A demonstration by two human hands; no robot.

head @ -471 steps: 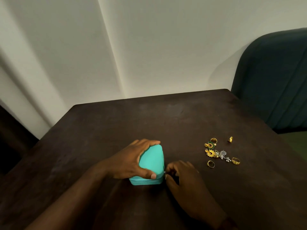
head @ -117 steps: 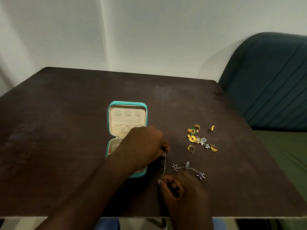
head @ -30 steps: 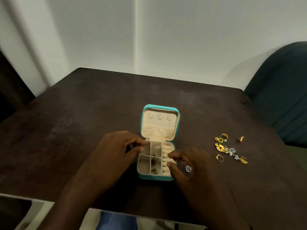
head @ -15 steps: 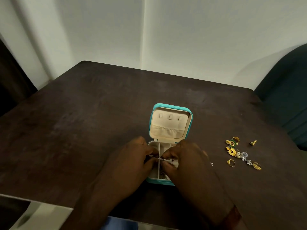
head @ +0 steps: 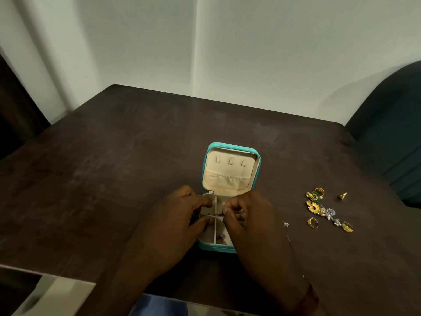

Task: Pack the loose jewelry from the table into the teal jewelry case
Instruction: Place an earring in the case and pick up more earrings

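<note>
The teal jewelry case (head: pixel 231 148) lies open on the dark table (head: pixel 114 156), its cream lid standing up at the back. My left hand (head: pixel 180 215) and my right hand (head: pixel 248 215) hover over the cream compartments, both pinching a thin silver necklace (head: pixel 213 215) stretched between the fingertips. A small dark piece (head: pixel 221 238) lies in a front compartment. To the right on the table lies a loose cluster of gold and silver jewelry (head: pixel 323 208), with gold rings (head: pixel 312 222), a small gold piece (head: pixel 342 196) and a tiny silver stud (head: pixel 285 223).
A dark teal upholstered chair (head: pixel 391 133) stands past the table's right edge. A white wall runs behind the table. The table's front edge lies close to my body, with a pale object (head: pixel 52 295) below it at the lower left.
The camera has shifted slightly. Both hands stay over the case's compartments, holding the silver necklace a little lower and further left than half a second ago.
</note>
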